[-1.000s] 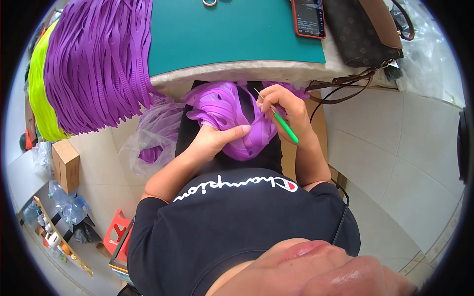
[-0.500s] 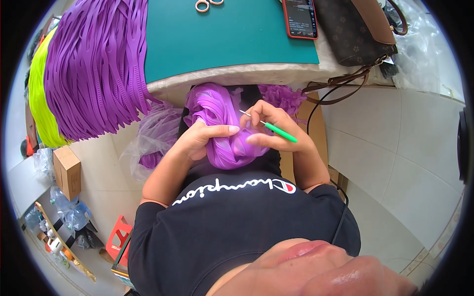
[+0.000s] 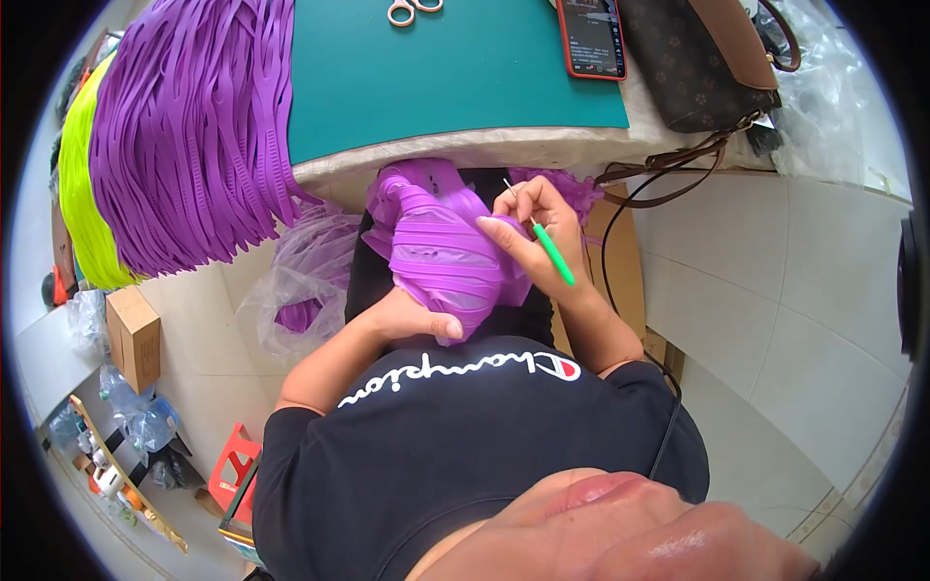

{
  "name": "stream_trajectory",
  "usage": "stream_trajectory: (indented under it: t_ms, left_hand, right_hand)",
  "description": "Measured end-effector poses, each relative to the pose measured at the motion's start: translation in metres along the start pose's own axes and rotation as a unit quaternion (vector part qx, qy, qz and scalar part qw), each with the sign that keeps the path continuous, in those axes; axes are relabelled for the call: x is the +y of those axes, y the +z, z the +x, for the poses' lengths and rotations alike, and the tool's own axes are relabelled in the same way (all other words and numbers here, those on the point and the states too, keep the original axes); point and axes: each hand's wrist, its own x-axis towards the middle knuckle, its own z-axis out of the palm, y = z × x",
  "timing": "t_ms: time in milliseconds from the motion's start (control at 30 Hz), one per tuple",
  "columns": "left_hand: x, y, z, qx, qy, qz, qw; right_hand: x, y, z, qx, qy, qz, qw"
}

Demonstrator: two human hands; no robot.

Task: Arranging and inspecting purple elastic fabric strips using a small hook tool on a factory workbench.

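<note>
A soft purple rubber sheet with raised strap shapes (image 3: 441, 247) lies over my lap, its middle spread and its far end bunched. My left hand (image 3: 412, 318) grips its near edge, thumb on top and fingers hidden beneath. In my right hand (image 3: 538, 232) is a slim pick with a green handle (image 3: 553, 255); its thin metal tip points up and away from the sheet. The thumb and forefinger of that same hand touch the sheet's right edge. At the far left, many separate purple rubber straps (image 3: 194, 126) hang over the table edge beside yellow-green ones (image 3: 85, 194).
On the table lie a green mat (image 3: 446, 87), orange-handled scissors (image 3: 415, 8) and a phone (image 3: 593, 39). A brown handbag (image 3: 697, 68) stands at the right, its strap hanging over the edge. Below left are a clear bag with purple pieces (image 3: 300, 271) and a cardboard box (image 3: 133, 339).
The purple sheet has gone from a folded bundle to spread flatter. My left hand has moved nearer my body, and my right hand has shifted slightly right with the pick turned steeper.
</note>
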Motion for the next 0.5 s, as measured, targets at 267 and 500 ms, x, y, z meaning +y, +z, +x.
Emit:
stream_trajectory:
  t_ms: [267, 500]
  left_hand:
    - [0.012, 0.021, 0.018, 0.206, 0.026, -0.077, 0.975]
    - [0.034, 0.020, 0.006, 0.159, 0.044, -0.059, 0.984]
  right_hand:
    - [0.001, 0.012, -0.006, -0.027, -0.014, -0.062, 0.998]
    - [-0.019, -0.015, 0.001, -0.136, 0.012, -0.018, 0.991]
